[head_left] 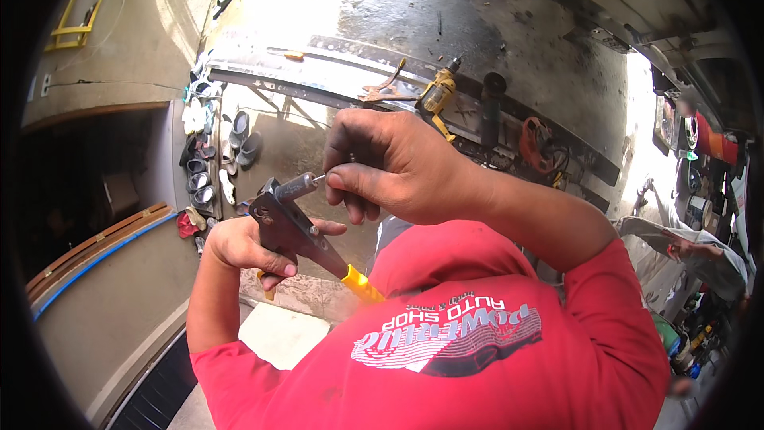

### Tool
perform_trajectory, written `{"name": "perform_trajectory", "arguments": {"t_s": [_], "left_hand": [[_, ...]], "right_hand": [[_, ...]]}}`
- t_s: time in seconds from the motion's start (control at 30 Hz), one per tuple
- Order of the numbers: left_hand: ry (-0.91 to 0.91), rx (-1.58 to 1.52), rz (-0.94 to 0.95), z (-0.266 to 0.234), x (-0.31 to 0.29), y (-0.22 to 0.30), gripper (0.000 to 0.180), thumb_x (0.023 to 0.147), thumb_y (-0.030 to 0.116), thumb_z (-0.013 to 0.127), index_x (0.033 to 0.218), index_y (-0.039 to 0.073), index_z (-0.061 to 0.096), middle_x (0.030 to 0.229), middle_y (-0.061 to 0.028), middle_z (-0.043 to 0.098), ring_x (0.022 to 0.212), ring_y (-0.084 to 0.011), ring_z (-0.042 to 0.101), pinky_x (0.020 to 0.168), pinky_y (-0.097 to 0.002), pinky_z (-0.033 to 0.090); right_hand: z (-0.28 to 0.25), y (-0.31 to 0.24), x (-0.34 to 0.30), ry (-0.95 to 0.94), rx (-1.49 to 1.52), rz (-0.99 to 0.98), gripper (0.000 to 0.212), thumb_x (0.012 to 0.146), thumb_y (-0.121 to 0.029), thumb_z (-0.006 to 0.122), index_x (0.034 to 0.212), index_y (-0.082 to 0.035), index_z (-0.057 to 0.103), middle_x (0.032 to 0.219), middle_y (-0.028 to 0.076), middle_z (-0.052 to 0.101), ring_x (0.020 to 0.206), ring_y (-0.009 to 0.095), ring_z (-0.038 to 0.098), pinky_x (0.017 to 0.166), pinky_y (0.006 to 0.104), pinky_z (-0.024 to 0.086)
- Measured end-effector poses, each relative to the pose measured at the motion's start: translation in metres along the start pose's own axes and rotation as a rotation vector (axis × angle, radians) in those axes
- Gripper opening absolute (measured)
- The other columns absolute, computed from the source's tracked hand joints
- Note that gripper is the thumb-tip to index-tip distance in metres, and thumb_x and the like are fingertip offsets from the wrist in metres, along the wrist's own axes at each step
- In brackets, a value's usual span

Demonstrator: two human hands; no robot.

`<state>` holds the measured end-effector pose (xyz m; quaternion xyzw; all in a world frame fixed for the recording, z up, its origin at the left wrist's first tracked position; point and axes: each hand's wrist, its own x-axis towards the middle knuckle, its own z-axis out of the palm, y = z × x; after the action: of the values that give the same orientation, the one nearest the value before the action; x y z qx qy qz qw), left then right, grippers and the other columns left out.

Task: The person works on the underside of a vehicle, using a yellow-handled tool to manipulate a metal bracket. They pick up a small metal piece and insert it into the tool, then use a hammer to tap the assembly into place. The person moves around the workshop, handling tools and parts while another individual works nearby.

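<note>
Seen from the head camera, looking down past a red short-sleeved cloth shirt [446, 326] with a printed front: in the left hand [253, 245], grasped about its body with the thumb across the near face, a dark metal hand riveter [280, 221] with a short grey cylindrical nose [294, 187] and a bright yellow handle sleeve [362, 284]. Held up in front of the chest, nose angled toward the right, probably for a clear look at the working end and an easy reach across to it. Pointed back toward the shirt, the yellow sleeve, perhaps braced there; hard to tell whether touching. At the tip of the nose, pinched between thumb and forefinger of the right hand [406, 163], a thin silver metal pin [319, 178], roughly in line with the nose. A fingertip pinch with the other fingers curled loosely, likely on account of the pin's slimness. Beyond the hands, on long dark metal bars [278, 86] laid side by side above the floor, a yellow-and-black power drill [436, 95] and a pair of rusty brown metal pliers [391, 94], seemingly set there to be close by. Off to the left, along the wall, scattered dark rubber shoes [248, 148], apart from the tools
</note>
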<state>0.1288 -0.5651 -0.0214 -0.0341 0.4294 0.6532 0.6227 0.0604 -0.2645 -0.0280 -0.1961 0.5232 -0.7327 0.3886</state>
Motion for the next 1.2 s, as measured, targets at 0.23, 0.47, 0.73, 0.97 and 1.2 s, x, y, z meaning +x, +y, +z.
{"name": "perform_trajectory", "arguments": {"t_s": [0.23, 0.47, 0.73, 0.97, 1.2], "left_hand": [[-0.071, 0.137, -0.001, 0.004, 0.017, 0.008, 0.078, 0.087, -0.005, 0.07, 0.156, -0.011, 0.035, 0.127, -0.0288, 0.07, 0.056, -0.011, 0.06, 0.05, -0.0246, 0.05], [-0.036, 0.217, -0.044, 0.012, 0.031, 0.018, 0.072, 0.087, -0.002, 0.073, 0.152, -0.008, 0.043, 0.121, -0.0222, 0.074, 0.056, -0.0087, 0.058, 0.049, -0.0241, 0.048], [0.084, 0.459, -0.08, 0.013, 0.054, 0.045, 0.081, 0.069, 0.008, 0.087, 0.144, 0.0, 0.058, 0.086, -0.0095, 0.073, 0.057, -0.0098, 0.058, 0.049, -0.0268, 0.043], [0.263, 0.632, -0.13, 0.036, 0.151, 0.09, 0.079, 0.066, 0.005, 0.087, 0.14, 0.001, 0.061, 0.086, -0.0066, 0.069, 0.061, -0.0101, 0.056, 0.053, -0.0278, 0.043], [0.333, 0.751, -0.14, 0.063, 0.19, 0.122, 0.078, 0.062, 0.002, 0.087, 0.136, 0.002, 0.065, 0.087, -0.0037, 0.065, 0.065, -0.0103, 0.054, 0.057, -0.0288, 0.044]], "right_hand": [[0.005, 0.001, -0.017, 0.139, -0.09, -0.131, 0.006, 0.103, -0.001, 0.062, 0.1, 0.0, 0.057, 0.084, 0.006, 0.071, 0.068, 0.008, 0.067, 0.057, 0.0248, 0.052], [0.009, 0.002, -0.031, 0.324, -0.336, -0.375, 0.01, 0.097, -0.001, 0.068, 0.097, -0.001, 0.058, 0.079, 0.008, 0.07, 0.064, 0.015, 0.068, 0.056, 0.0304, 0.052], [-0.012, 0.016, -0.034, 0.523, -0.501, -0.595, 0.028, 0.087, -0.02, 0.074, 0.103, -0.001, 0.062, 0.081, 0.025, 0.065, 0.079, 0.049, 0.064, 0.074, 0.0521, 0.051], [-0.033, 0.012, -0.029, 0.495, -0.489, -0.538, 0.019, 0.086, -0.016, 0.073, 0.091, -0.002, 0.062, 0.078, 0.014, 0.07, 0.073, 0.036, 0.068, 0.07, 0.045, 0.053], [-0.048, -0.008, -0.056, 0.582, -0.558, -0.634, 0.019, 0.089, -0.023, 0.073, 0.086, -0.005, 0.065, 0.075, 0.01, 0.071, 0.067, 0.026, 0.067, 0.063, 0.0405, 0.054]]}}
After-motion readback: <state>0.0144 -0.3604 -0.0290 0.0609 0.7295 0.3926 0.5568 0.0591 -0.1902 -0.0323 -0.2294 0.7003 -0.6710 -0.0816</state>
